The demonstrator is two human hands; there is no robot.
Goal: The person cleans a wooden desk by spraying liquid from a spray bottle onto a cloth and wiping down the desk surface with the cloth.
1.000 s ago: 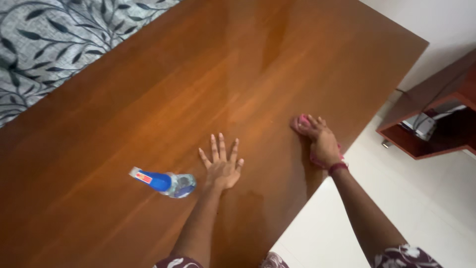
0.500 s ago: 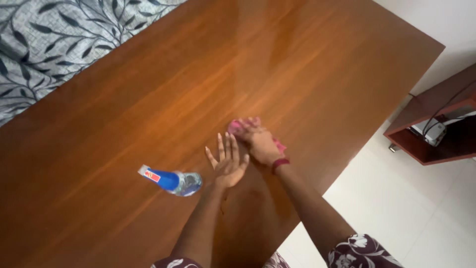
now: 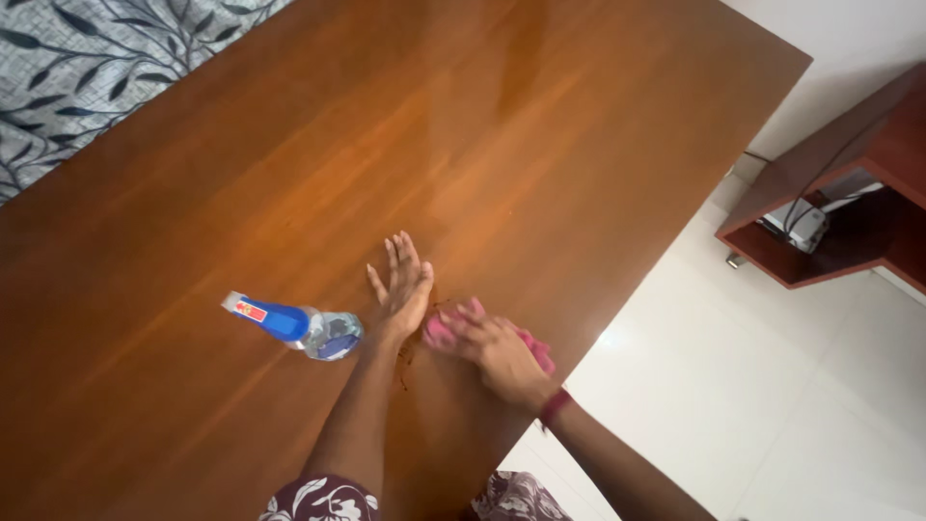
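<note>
My left hand (image 3: 402, 287) lies flat on the brown wooden table (image 3: 540, 145), fingers together and pointing away from me, holding nothing. Just right of it, my right hand (image 3: 494, 348) presses a pink cloth (image 3: 440, 332) onto the tabletop near the front edge; the cloth shows at the fingertips and again behind the palm. A dark band circles my right wrist. A clear spray bottle (image 3: 297, 326) with a blue head lies on its side a little left of my left hand.
A leaf-patterned grey fabric (image 3: 87, 68) borders the table's far left side. A reddish-brown low shelf unit (image 3: 830, 193) with a small device and cables stands on the white tiled floor (image 3: 772, 386) to the right.
My right hand has slid the pink cloth from the table's right edge leftward, then back towards me beside the left hand. My left hand's fingers have closed together.
</note>
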